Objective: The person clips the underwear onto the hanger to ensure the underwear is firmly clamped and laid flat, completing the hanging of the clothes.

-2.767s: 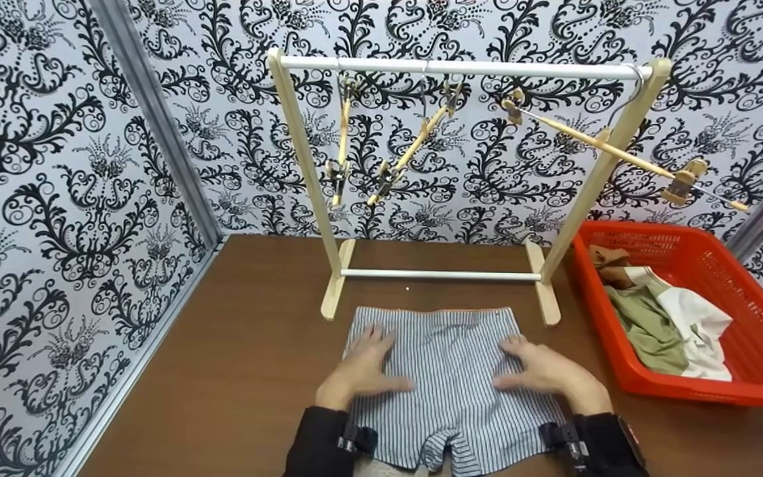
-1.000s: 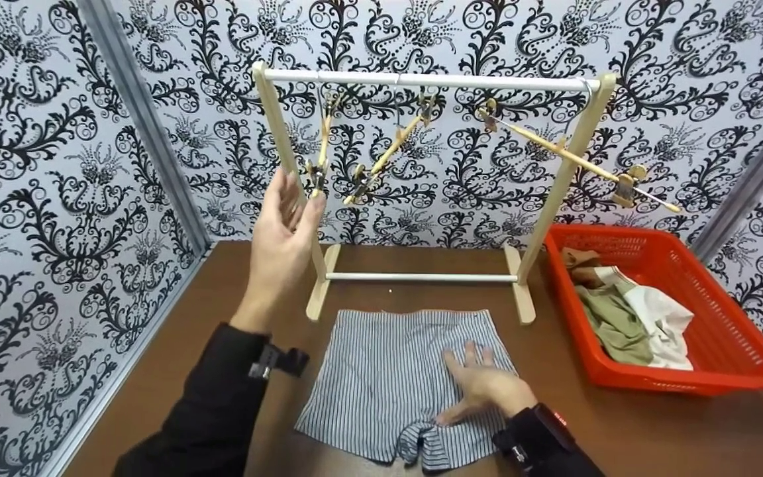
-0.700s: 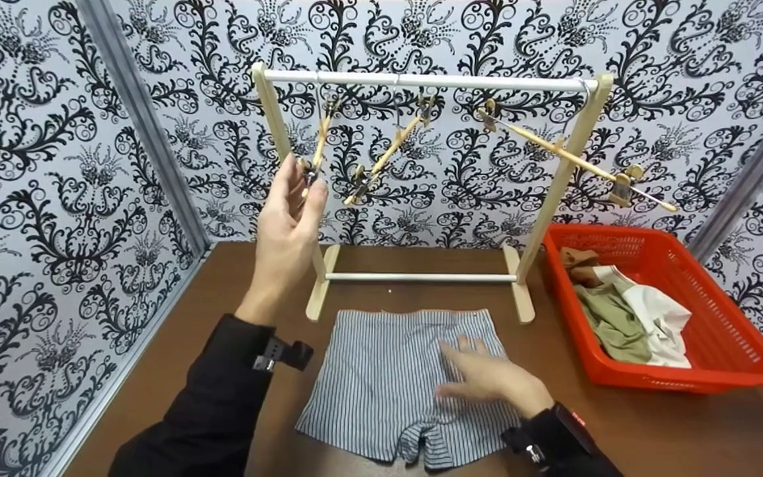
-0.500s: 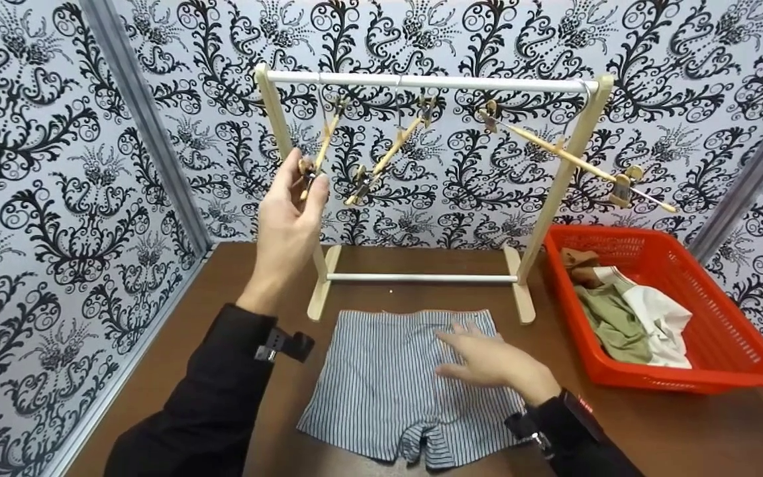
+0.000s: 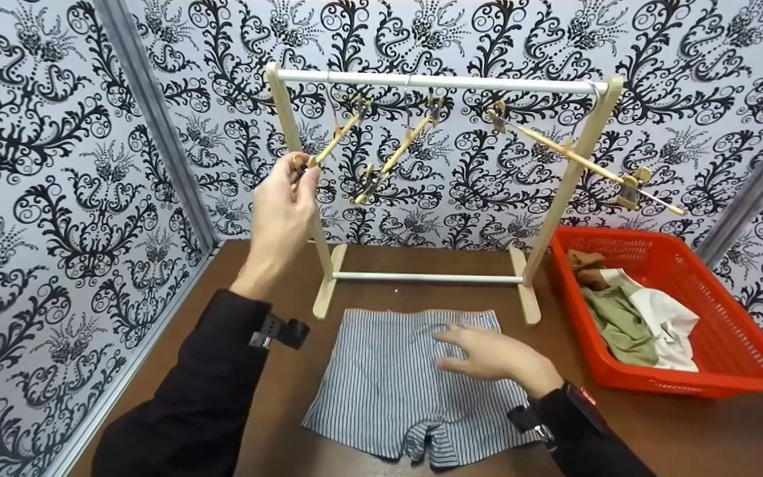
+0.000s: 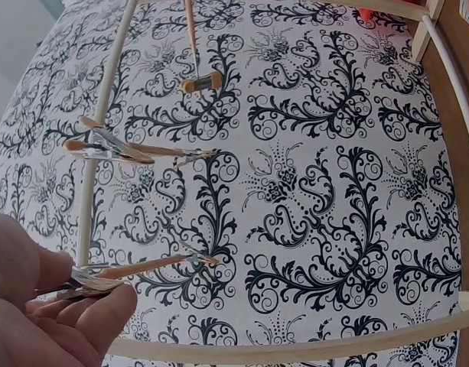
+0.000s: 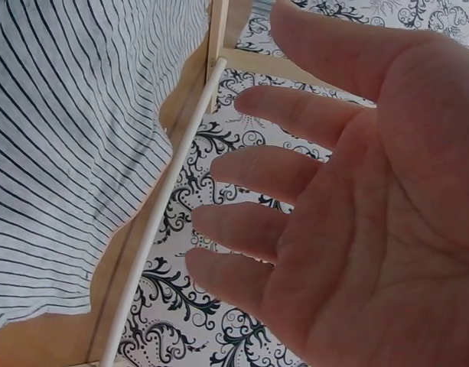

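My left hand [image 5: 282,215] pinches the near clip end of the leftmost clip hanger [image 5: 336,142], whose hook sits on the rack's top rail. In the left wrist view, thumb and fingers close on that hanger's metal clip [image 6: 89,283]. Striped shorts [image 5: 388,377] lie flat on the brown table, waistband towards the rack. Above their right side hovers my right hand [image 5: 494,351], palm down with fingers extended. The right wrist view shows this right hand [image 7: 349,199] spread and holding nothing, apart from the striped cloth [image 7: 73,145].
A wooden garment rack [image 5: 441,81] stands at the back. Two more clip hangers hang on it, one in the middle [image 5: 408,142] and one at the right [image 5: 570,156]. A red basket [image 5: 739,331] at right contains green-and-white clothing [image 5: 626,324]. Patterned walls enclose the back and left.
My left hand has risen from the shorts to the leftmost hanger, gripped its near clip and swung it leftward. My right hand has lifted off the shorts' side and hovers over them.
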`<action>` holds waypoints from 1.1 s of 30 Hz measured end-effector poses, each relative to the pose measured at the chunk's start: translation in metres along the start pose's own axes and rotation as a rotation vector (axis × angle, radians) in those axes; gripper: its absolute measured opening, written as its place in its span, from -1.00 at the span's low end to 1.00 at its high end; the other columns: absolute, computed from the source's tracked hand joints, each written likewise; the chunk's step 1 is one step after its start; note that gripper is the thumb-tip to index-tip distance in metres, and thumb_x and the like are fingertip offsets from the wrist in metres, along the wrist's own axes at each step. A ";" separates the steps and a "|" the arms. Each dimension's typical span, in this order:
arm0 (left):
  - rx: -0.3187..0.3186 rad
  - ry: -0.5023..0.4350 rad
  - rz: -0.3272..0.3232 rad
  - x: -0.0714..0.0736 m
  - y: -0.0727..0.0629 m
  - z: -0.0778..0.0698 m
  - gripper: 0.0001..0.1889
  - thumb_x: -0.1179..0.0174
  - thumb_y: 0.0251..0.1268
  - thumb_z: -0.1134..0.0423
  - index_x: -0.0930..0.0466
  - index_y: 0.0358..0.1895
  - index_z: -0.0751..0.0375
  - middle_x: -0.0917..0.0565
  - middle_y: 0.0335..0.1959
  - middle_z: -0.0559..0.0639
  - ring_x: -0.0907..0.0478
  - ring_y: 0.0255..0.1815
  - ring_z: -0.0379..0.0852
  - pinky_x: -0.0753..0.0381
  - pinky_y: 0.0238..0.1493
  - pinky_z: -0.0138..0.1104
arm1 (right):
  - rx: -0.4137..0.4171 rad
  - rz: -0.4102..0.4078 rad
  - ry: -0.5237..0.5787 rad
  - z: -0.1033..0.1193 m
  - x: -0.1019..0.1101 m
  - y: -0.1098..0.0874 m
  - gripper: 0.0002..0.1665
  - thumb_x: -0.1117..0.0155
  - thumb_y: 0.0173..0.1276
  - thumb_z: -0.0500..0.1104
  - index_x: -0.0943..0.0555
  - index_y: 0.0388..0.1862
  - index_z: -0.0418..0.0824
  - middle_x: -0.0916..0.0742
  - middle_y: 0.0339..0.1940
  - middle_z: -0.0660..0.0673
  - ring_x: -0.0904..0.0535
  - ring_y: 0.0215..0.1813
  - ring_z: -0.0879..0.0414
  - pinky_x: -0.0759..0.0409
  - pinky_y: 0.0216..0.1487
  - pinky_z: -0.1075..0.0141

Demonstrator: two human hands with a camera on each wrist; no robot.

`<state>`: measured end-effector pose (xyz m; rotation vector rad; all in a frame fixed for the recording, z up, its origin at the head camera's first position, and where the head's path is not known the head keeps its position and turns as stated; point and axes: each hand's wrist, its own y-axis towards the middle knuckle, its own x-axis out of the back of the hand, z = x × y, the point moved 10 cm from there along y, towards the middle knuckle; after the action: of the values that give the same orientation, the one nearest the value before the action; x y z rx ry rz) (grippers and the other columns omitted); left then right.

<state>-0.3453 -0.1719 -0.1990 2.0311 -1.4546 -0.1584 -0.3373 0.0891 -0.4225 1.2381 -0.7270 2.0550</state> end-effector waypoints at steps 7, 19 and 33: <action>-0.046 0.082 -0.054 0.015 0.001 -0.012 -0.74 -0.04 0.58 0.33 -0.51 0.18 0.35 -0.68 -0.19 0.09 -0.45 -0.50 -0.15 -0.47 -0.54 -0.46 | 0.033 -0.022 -0.003 0.009 0.004 0.002 -0.31 -0.24 0.49 0.08 -0.46 0.43 -0.30 -0.35 0.48 -0.50 -0.25 0.49 -0.40 -0.20 0.44 -0.24; -0.226 0.047 -0.115 0.026 -0.026 -0.043 -0.75 -0.04 0.54 0.43 -0.49 0.16 0.46 -0.71 -0.03 0.26 -0.70 -0.17 0.00 -0.69 -0.11 -0.34 | 0.080 -0.058 0.029 0.030 0.007 0.003 -0.27 -0.20 0.52 0.11 -0.40 0.48 -0.28 -0.34 0.52 -0.39 -0.22 0.53 -0.30 -0.15 0.47 -0.21; -0.472 0.326 -0.267 0.031 -0.120 -0.014 -0.67 -0.14 0.42 0.52 -0.47 0.20 0.48 -0.72 -0.07 0.29 -0.74 -0.32 0.11 -0.73 -0.31 -0.22 | 0.130 -0.216 0.203 0.041 -0.004 0.019 -0.04 -0.15 0.53 0.16 -0.04 0.61 -0.37 -0.31 0.53 -0.38 -0.33 0.48 -0.26 -0.23 0.46 -0.10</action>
<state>-0.2299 -0.1705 -0.2461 1.7495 -0.8469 -0.2432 -0.3273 0.0458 -0.4118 1.1038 -0.3548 2.0348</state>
